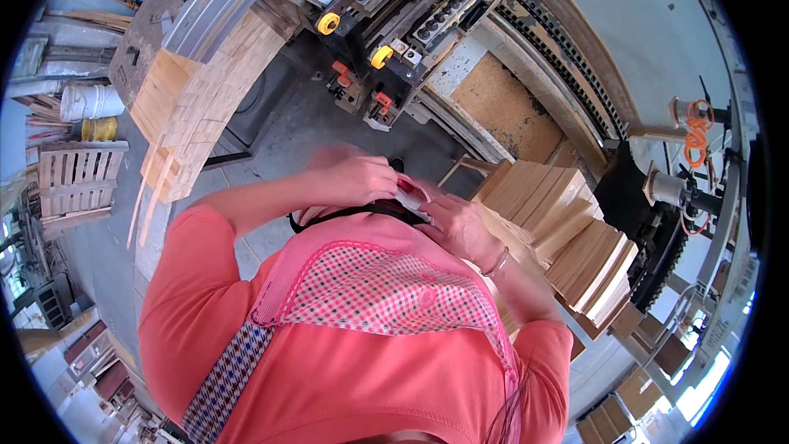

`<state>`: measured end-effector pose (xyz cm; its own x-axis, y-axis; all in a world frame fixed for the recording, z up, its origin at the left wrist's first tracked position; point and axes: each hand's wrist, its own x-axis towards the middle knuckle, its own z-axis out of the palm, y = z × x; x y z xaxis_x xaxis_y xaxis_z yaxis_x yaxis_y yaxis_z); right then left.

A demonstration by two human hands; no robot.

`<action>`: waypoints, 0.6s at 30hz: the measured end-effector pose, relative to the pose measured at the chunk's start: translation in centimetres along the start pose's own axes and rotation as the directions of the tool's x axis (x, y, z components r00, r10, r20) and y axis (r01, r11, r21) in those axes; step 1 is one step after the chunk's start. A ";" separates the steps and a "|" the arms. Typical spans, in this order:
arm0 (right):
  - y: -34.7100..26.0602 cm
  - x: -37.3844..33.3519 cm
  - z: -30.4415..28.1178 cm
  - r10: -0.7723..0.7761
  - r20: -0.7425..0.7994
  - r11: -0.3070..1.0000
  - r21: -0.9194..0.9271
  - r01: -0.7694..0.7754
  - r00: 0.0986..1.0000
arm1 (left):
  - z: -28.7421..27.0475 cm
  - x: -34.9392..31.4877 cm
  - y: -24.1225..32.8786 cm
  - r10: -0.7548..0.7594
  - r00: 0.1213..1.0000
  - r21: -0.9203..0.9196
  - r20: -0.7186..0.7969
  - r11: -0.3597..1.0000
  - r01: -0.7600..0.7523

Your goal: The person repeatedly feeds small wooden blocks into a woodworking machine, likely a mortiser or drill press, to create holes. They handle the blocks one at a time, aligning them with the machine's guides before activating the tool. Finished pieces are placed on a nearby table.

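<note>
"Status?"

"My left hand (pixel 362 179) and right hand (pixel 462 228) both look pinched narrow on a small red-and-white item (pixel 410 192), too blurred to name, at the far edge of the pink gingham apron (pixel 386 279)."

"Handling it well?"

"I'd steady it with my right, make small left-finger adjustments, and keep the black strap (pixel 362 212) beside it from snagging."

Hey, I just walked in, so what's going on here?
Someone in a checked pink apron has both hands together in front of the body. The left hand and right hand are at a small red-and-pale item, too unclear to identify, beside a black strap. Stacked wooden boards sit to the right, and machinery stands ahead, neither being touched.
</note>
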<state>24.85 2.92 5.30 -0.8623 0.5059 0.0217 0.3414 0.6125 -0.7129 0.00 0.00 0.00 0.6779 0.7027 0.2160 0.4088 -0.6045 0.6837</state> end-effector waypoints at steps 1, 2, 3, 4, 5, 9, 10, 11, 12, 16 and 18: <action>-0.3 0.6 -0.2 -0.032 -0.007 0.999 0.019 0.032 0.999 | 0.1 0.4 -0.4 0.062 0.998 0.021 -0.020 0.998 -0.062; -0.5 1.0 -0.1 -0.065 -0.016 0.997 0.037 0.065 0.998 | -0.1 0.4 -0.7 0.125 0.991 0.042 -0.038 0.991 -0.123; -0.6 0.9 -0.2 -0.050 -0.003 0.998 0.049 0.050 0.999 | 0.0 0.7 -0.6 0.106 0.994 0.057 0.006 0.993 -0.106; -0.7 0.7 -0.2 -0.036 0.009 0.997 0.062 0.036 0.999 | 0.0 0.9 -0.3 0.087 0.995 0.074 0.050 0.993 -0.091; -0.8 0.6 -0.2 -0.022 0.020 0.997 0.074 0.021 1.000 | 0.0 1.2 -0.2 0.069 0.993 0.092 0.095 0.993 -0.078; -1.4 2.3 0.1 -0.036 -0.018 0.999 0.034 0.036 0.999 | -0.4 2.4 -1.3 0.194 0.975 0.135 0.106 0.969 -0.208; -1.4 2.5 0.3 -0.052 -0.019 0.998 0.033 0.052 0.998 | -0.8 2.6 -1.6 0.218 0.967 0.169 0.132 0.956 -0.239; -1.4 2.5 0.4 -0.066 -0.021 0.997 0.032 0.067 0.998 | -1.0 2.7 -1.9 0.242 0.957 0.202 0.159 0.941 -0.271; -1.4 2.2 0.3 -0.060 -0.071 0.994 0.083 0.066 0.996 | -1.1 2.8 -2.2 0.244 0.951 0.216 0.189 0.935 -0.283; -1.1 0.4 -1.5 0.194 -0.341 0.979 0.015 -0.201 0.920 | 0.1 2.5 -4.2 0.200 0.929 0.274 0.312 0.917 -0.289; 0.2 -1.6 -3.3 0.324 -0.566 0.843 -0.192 -0.503 0.758 | -0.3 2.6 -4.9 0.183 0.923 0.286 0.340 0.914 -0.287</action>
<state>27.53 4.20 7.46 -0.3316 0.9256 0.1822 0.7933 0.3781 -0.4771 -0.40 4.93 -2.59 0.9078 0.4101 0.0876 0.3540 -0.8614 0.3642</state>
